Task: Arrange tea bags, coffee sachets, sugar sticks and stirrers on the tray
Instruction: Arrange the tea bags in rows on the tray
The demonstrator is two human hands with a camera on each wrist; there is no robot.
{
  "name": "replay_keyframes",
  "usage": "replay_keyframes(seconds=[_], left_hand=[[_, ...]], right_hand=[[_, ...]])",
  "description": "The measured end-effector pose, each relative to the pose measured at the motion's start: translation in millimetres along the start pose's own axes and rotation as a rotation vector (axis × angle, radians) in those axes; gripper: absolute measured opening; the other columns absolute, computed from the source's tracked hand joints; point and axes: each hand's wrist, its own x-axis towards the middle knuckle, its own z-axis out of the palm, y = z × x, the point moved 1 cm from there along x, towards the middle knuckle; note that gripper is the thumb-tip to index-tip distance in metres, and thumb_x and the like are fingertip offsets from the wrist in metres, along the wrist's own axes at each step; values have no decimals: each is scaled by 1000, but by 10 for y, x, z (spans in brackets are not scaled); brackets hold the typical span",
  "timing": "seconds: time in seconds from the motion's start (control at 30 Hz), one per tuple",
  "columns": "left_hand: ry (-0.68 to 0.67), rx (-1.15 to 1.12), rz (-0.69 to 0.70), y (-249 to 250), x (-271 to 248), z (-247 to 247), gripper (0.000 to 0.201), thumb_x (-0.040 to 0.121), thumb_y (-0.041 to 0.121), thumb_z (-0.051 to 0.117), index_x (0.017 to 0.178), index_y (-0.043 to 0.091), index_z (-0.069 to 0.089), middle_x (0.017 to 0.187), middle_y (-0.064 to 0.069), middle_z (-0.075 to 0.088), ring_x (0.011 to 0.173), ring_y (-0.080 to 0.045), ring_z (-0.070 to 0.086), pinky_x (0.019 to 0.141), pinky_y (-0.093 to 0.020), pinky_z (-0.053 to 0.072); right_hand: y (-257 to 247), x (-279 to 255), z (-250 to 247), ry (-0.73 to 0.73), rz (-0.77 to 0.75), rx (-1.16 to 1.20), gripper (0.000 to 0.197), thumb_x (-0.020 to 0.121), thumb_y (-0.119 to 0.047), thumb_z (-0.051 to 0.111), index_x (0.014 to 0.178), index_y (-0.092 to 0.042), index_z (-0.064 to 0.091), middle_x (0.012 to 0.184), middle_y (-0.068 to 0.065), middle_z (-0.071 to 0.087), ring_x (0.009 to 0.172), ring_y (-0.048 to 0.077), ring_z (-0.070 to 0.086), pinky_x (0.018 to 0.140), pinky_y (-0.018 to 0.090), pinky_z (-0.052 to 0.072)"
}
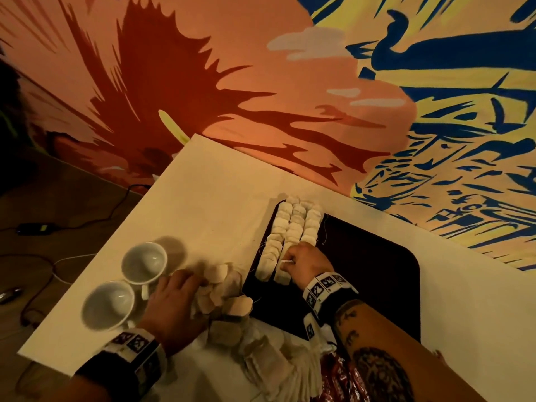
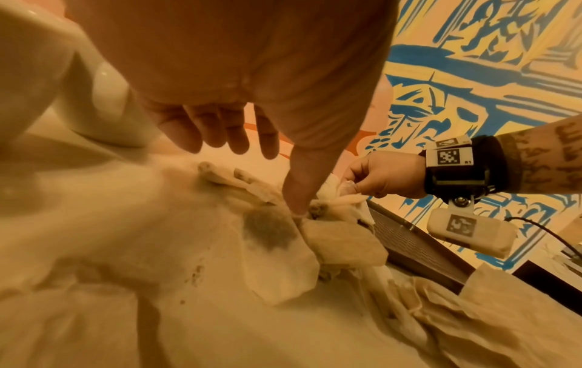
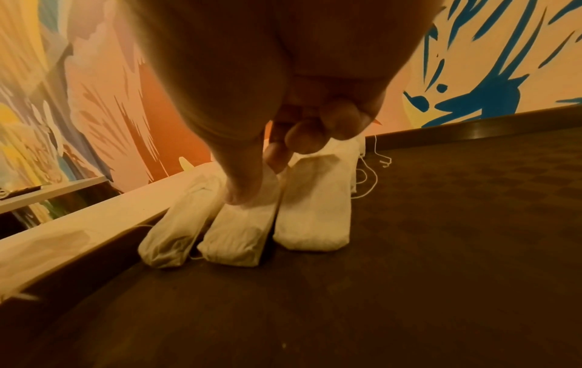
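A black tray [image 1: 362, 271] lies on the white table, with three rows of tea bags [image 1: 293, 227] along its left edge. My right hand [image 1: 290, 261] is at the near end of the middle row. In the right wrist view its thumb and curled fingers [image 3: 302, 139] pinch the top of the middle tea bag [image 3: 239, 234], which lies on the tray [image 3: 440, 224]. My left hand [image 1: 179, 300] is over the loose pile of tea bags [image 1: 229, 297] left of the tray. Its thumb [image 2: 296, 199] presses on a tea bag [image 2: 343, 246] while the other fingers [image 2: 233, 134] stay straight above the pile.
Two white cups [image 1: 144, 262] [image 1: 108, 303] stand just left of my left hand. Red sachets [image 1: 339, 381] and pale strips [image 1: 307, 369] lie at the table's near edge. A painted wall runs behind the table. Cables lie on the floor at the left.
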Motion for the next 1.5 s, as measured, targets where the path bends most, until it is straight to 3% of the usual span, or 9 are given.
replay_keyframes(seconds=[0.13, 0.23, 0.47, 0.63, 0.93, 1.1, 1.23, 1.37, 1.5], left_hand=[[-102, 64, 21, 83, 139, 42, 103, 74, 69, 62, 152, 47, 0, 164, 9, -7, 150, -28, 2, 118, -54, 17], [-200, 133, 60, 122, 231, 112, 105, 79, 62, 63, 151, 48, -11, 163, 9, -19, 151, -27, -8, 119, -56, 12], [-188, 228, 115, 36, 271, 137, 72, 88, 42, 62, 148, 46, 22, 158, 9, 10, 141, -25, 18, 112, -49, 30], [-182, 284, 107, -51, 227, 76, 31, 95, 31, 51, 125, 37, 52, 135, 3, 40, 120, -23, 38, 104, -40, 40], [-31, 24, 58, -11, 32, -144, 43, 92, 14, 54, 131, 30, 51, 128, 1, 54, 117, -19, 57, 95, -27, 44], [32, -181, -24, -87, -145, -260, 34, 93, 13, 53, 123, 27, 58, 126, -4, 56, 112, -24, 60, 97, -35, 48], [156, -517, -119, -121, -241, -319, 16, 97, 11, 51, 98, 22, 63, 102, -7, 69, 95, -24, 64, 84, -32, 47], [149, -866, -200, -116, -319, -437, 14, 95, 17, 56, 86, 19, 67, 88, -8, 71, 90, -30, 65, 87, -44, 52], [116, -1202, -324, -15, -344, -544, 8, 92, 9, 56, 95, 10, 64, 91, -3, 57, 86, -22, 56, 72, -21, 46]], right_hand=[[11, -25, -30, 26, 1, 93, 30, 88, -38, 68, 114, -24, 65, 122, -1, 54, 110, 20, 57, 93, 31, 47], [17, -99, -47, 112, 37, 186, 39, 87, -40, 69, 122, -26, 61, 127, -2, 50, 115, 20, 56, 98, 35, 48], [-49, -666, 235, 136, -68, 254, 31, 91, -42, 62, 119, -30, 60, 118, -12, 47, 105, 9, 53, 97, 29, 48], [-95, -947, 477, 104, -94, 274, 31, 93, -38, 61, 123, -30, 60, 118, -14, 46, 112, 8, 52, 100, 28, 46], [-667, -1128, 592, -94, -245, -26, 37, 95, -27, 51, 132, -24, 57, 131, 1, 54, 121, 26, 49, 101, 40, 45], [-1007, -1164, 724, -166, -268, -161, 41, 94, -25, 56, 135, -22, 50, 133, 9, 54, 119, 35, 52, 99, 44, 46], [-1091, -1204, 781, -133, -280, -158, 44, 94, -23, 54, 137, -21, 46, 130, 11, 55, 117, 37, 51, 97, 46, 47], [-1104, -1190, 800, -98, -277, -162, 40, 96, -25, 44, 135, -19, 46, 125, 10, 58, 112, 36, 53, 91, 46, 48], [-1115, -1156, 746, -47, -239, -33, 30, 96, -39, 44, 117, -27, 61, 119, 3, 60, 111, 29, 57, 91, 41, 51]])
